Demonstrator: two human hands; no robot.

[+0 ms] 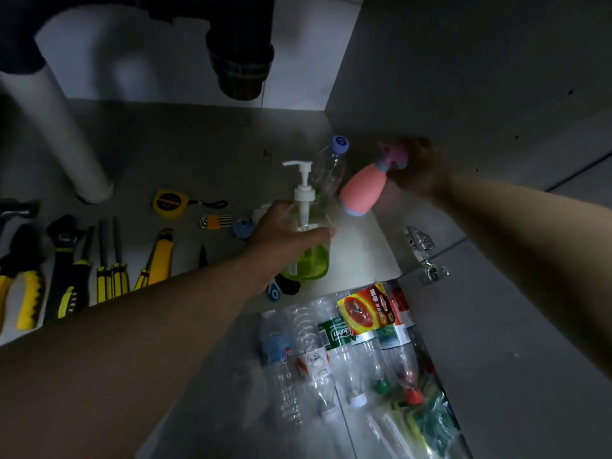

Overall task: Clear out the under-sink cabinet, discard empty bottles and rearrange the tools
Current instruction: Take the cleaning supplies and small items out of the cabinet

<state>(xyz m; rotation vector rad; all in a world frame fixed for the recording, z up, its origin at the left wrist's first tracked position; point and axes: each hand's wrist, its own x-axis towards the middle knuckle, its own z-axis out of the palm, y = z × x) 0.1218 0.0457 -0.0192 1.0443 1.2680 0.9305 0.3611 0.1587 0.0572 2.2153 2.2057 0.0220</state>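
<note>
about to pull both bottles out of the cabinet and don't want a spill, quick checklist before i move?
1. Left hand wrapped around the clear pump bottle with green liquid: ok.
2. Right hand gripping the pink spray bottle at its head: ok.
3. Pink bottle upright: not ok, tilted.
4. Clear bottle with purple cap close behind the pump could topple: not ok.
5. Pump locked: cannot tell.

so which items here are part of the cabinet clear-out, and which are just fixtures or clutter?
Job items:
- pump bottle, gripped by left hand
- pink spray bottle, held by right hand
- clear bottle
- empty bottles outside the cabinet
- tools, tape measure

Just there:
- drain pipe
- trap
- door hinge
</note>
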